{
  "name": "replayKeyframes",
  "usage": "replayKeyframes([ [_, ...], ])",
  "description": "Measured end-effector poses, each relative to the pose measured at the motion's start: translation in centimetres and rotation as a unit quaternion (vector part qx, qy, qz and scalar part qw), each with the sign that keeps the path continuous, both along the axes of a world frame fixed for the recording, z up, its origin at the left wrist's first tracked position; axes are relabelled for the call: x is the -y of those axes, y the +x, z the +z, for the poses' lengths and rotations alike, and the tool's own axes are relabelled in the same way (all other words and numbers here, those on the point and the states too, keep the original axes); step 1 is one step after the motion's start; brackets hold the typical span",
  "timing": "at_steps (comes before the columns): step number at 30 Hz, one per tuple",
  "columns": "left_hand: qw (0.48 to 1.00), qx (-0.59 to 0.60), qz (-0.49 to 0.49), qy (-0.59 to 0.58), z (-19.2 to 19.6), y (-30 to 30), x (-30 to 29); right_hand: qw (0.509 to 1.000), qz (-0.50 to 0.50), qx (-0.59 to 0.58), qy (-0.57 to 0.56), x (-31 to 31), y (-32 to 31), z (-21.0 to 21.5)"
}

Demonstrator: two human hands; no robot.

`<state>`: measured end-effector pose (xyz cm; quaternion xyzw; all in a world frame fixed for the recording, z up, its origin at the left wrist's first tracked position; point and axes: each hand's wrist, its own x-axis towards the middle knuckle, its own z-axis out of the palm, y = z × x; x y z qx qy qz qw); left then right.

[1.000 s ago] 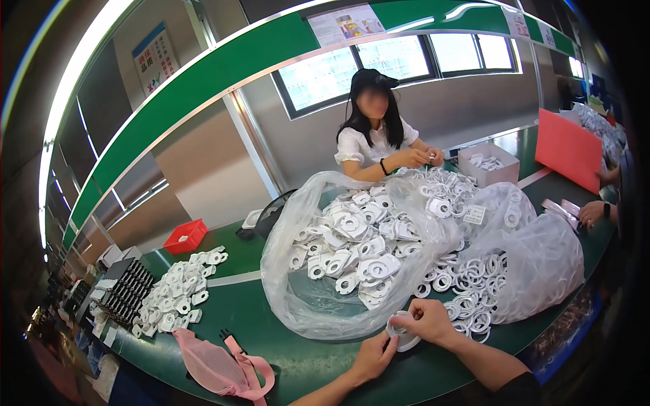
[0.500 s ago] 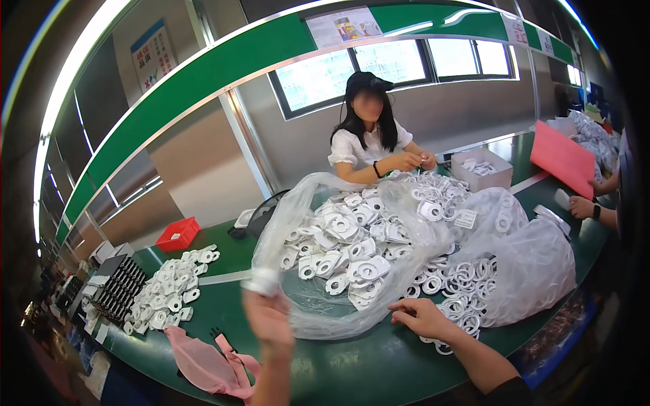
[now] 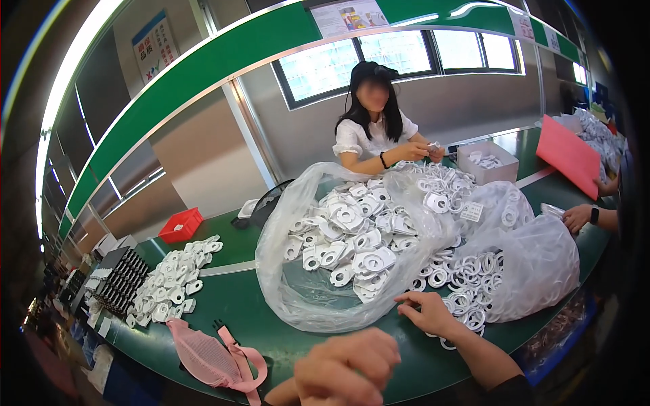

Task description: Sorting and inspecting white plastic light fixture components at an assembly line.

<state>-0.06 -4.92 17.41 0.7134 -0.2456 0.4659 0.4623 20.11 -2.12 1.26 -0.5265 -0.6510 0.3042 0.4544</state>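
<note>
Close to me at the front edge, my left hand (image 3: 349, 365) is raised with its fingers curled inward. It is slightly blurred, and what it holds, if anything, is hidden. My right hand (image 3: 428, 314) rests just over the green table, thumb and forefinger apart, with nothing seen between them. It is nearest to the rim of a clear plastic bag (image 3: 288, 306) and a pile of white plastic rings (image 3: 467, 284). Inside the bag lies a heap of white flat plastic parts (image 3: 345, 210), each with a round hole.
A pink pouch with a strap (image 3: 210, 358) lies at the front left. Behind it are more white parts (image 3: 172, 277), stacked black trays (image 3: 118, 281) and a red bin (image 3: 181, 224). A co-worker (image 3: 372, 125) sits opposite beside a white box (image 3: 489, 166). At right stands a full plastic bag (image 3: 542, 267).
My left hand has moved right and toward me from the bag's left rim, where a blurred white thing showed at it. My right hand has barely moved. The co-worker's hands have shifted right.
</note>
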Motion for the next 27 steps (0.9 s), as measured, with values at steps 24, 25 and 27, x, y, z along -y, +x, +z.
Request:
replayKeyframes([
  [24, 0.992, 0.115, -0.011, 0.050, -0.4, 1.0, 0.6, 0.999, -0.008, 0.035, -0.017, -0.3, -0.7, 0.5],
  [25, 0.993, 0.110, -0.027, 0.034, -0.6, 0.9, 0.8, 0.999, -0.009, 0.037, -0.022, -0.4, -0.8, 0.5],
  [27, 0.993, 0.109, -0.044, 0.018, -0.3, 0.9, 0.5, 0.999, -0.013, 0.040, -0.024, -0.2, -0.7, 0.6],
])
